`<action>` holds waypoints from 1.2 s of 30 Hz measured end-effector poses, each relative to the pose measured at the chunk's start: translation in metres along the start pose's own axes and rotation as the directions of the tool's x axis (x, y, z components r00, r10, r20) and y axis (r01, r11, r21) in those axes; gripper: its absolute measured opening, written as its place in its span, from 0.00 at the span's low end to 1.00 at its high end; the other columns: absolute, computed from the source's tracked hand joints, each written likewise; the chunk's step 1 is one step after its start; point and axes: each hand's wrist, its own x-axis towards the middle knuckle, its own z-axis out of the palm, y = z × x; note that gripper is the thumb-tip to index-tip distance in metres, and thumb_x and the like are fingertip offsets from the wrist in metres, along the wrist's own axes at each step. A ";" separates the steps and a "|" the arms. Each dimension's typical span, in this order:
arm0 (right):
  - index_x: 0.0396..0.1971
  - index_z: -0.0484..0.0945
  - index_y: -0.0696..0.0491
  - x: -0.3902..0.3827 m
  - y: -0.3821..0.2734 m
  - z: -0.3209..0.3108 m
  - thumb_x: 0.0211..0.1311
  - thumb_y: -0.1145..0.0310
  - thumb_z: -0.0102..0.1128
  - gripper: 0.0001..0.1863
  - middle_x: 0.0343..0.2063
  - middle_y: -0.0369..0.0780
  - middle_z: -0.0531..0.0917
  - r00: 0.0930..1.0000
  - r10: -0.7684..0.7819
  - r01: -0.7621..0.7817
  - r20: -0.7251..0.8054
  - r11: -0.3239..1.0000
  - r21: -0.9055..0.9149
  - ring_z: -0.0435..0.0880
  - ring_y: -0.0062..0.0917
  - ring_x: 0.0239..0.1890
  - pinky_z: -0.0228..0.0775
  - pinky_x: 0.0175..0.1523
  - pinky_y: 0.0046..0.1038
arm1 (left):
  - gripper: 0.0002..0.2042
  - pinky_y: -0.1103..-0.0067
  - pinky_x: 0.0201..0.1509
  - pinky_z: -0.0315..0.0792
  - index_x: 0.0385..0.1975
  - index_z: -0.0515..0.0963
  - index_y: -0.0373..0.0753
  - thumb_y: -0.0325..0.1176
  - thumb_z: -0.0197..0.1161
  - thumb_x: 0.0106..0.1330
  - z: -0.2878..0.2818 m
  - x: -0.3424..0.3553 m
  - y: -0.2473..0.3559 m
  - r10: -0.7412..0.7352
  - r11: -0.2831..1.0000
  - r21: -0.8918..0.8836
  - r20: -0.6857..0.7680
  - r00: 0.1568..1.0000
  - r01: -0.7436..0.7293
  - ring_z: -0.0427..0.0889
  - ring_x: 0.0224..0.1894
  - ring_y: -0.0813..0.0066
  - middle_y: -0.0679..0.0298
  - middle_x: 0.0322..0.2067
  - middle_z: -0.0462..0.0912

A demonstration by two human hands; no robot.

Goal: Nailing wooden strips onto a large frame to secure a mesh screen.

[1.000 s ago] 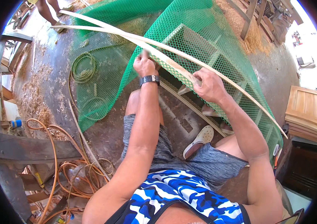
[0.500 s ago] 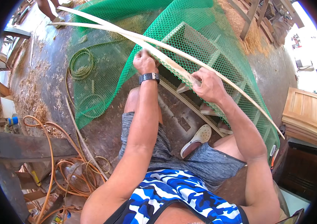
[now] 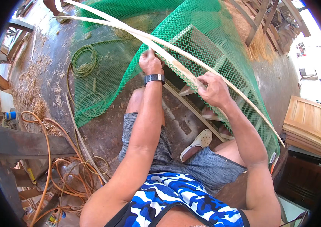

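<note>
Two long pale wooden strips cross above a green plastic mesh (image 3: 202, 15) draped over a wooden slatted frame (image 3: 209, 68). One wooden strip (image 3: 175, 64) lies along the mesh edge, and my right hand (image 3: 215, 89) pinches it and the mesh there between thumb and fingers. The other wooden strip (image 3: 243, 97) passes beyond that hand and slants down to the right. My left hand (image 3: 151, 62), with a dark watch at the wrist, is closed just below the first strip, by the mesh edge. What its fingers grip is hidden.
Orange hose (image 3: 49, 159) lies tangled at lower left, near a dark metal beam (image 3: 28, 143). Coiled cord (image 3: 84, 62) rests by the mesh, left. Stacked wooden panels (image 3: 308, 117) stand at right. Wood shavings (image 3: 30, 87) litter the floor. Another person's foot (image 3: 60, 19) shows at top left.
The view has shifted slightly. My right hand keeps its pinch on the strip, and my left hand stays closed beside the mesh edge with its fingers turned a little.
</note>
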 end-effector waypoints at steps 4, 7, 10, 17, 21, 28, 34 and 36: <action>0.39 0.87 0.58 -0.002 0.000 -0.001 0.51 0.67 0.62 0.16 0.30 0.47 0.83 1.000 -0.018 0.018 -0.013 1.000 0.002 0.83 0.42 0.35 0.74 0.43 0.38 | 0.09 0.81 0.18 0.67 0.31 0.76 0.38 0.33 0.63 0.73 0.004 -0.004 0.001 -0.027 0.999 -0.031 -0.018 0.999 0.027 0.72 0.17 0.82 0.68 0.21 0.79; 0.39 0.87 0.58 -0.001 -0.001 0.000 0.51 0.67 0.62 0.16 0.30 0.47 0.82 0.999 -0.038 0.039 -0.035 0.999 0.015 0.82 0.42 0.35 0.73 0.43 0.38 | 0.10 0.81 0.10 0.65 0.30 0.74 0.41 0.36 0.61 0.74 0.000 0.004 -0.003 0.008 0.999 -0.034 -0.004 1.000 -0.009 0.69 0.11 0.84 0.69 0.17 0.77; 0.39 0.87 0.58 -0.001 -0.001 -0.001 0.50 0.67 0.62 0.16 0.30 0.47 0.82 0.999 -0.048 0.048 -0.024 0.999 0.008 0.82 0.42 0.35 0.73 0.43 0.38 | 0.09 0.81 0.11 0.66 0.30 0.75 0.40 0.35 0.61 0.74 -0.002 0.005 -0.008 0.014 0.999 -0.044 0.011 1.000 -0.013 0.71 0.12 0.83 0.68 0.18 0.78; 0.40 0.87 0.58 -0.001 -0.002 -0.002 0.50 0.67 0.62 0.17 0.31 0.47 0.83 0.999 -0.036 0.036 0.002 0.999 0.009 0.83 0.43 0.36 0.74 0.44 0.38 | 0.07 0.79 0.15 0.71 0.32 0.77 0.38 0.31 0.60 0.73 0.000 0.003 -0.007 0.028 1.000 -0.013 -0.027 0.999 -0.029 0.76 0.17 0.80 0.65 0.22 0.82; 0.37 0.87 0.56 -0.005 -0.006 0.001 0.53 0.66 0.61 0.14 0.34 0.45 0.83 0.999 -0.024 0.024 -0.027 1.000 -0.011 0.83 0.42 0.38 0.77 0.46 0.40 | 0.06 0.78 0.26 0.73 0.30 0.76 0.36 0.27 0.61 0.72 0.000 -0.002 0.000 0.015 1.000 -0.004 -0.015 1.000 -0.015 0.77 0.23 0.78 0.65 0.26 0.82; 0.53 0.80 0.52 -0.017 -0.021 0.011 0.56 0.67 0.60 0.22 0.38 0.43 0.78 0.997 -0.063 0.054 -0.034 0.977 -0.205 0.81 0.39 0.43 0.79 0.43 0.43 | 0.07 0.79 0.21 0.72 0.30 0.76 0.38 0.30 0.61 0.73 -0.004 0.003 -0.006 0.012 1.000 -0.002 0.008 1.000 -0.012 0.77 0.20 0.80 0.66 0.24 0.81; 0.54 0.80 0.51 -0.016 -0.027 0.025 0.58 0.67 0.61 0.22 0.38 0.43 0.76 0.987 -0.149 0.122 -0.058 0.937 -0.328 0.77 0.38 0.42 0.72 0.48 0.41 | 0.08 0.81 0.16 0.69 0.30 0.76 0.39 0.31 0.61 0.73 -0.003 0.006 -0.010 0.040 0.999 -0.016 -0.004 0.999 -0.040 0.74 0.17 0.82 0.68 0.22 0.80; 0.54 0.81 0.52 -0.013 -0.024 0.027 0.59 0.66 0.62 0.21 0.38 0.43 0.76 0.984 -0.160 0.132 -0.081 0.952 -0.276 0.77 0.39 0.43 0.70 0.49 0.41 | 0.08 0.81 0.16 0.68 0.29 0.76 0.39 0.31 0.61 0.73 0.001 0.001 -0.008 0.018 1.000 -0.018 -0.019 1.000 -0.018 0.73 0.16 0.82 0.68 0.21 0.79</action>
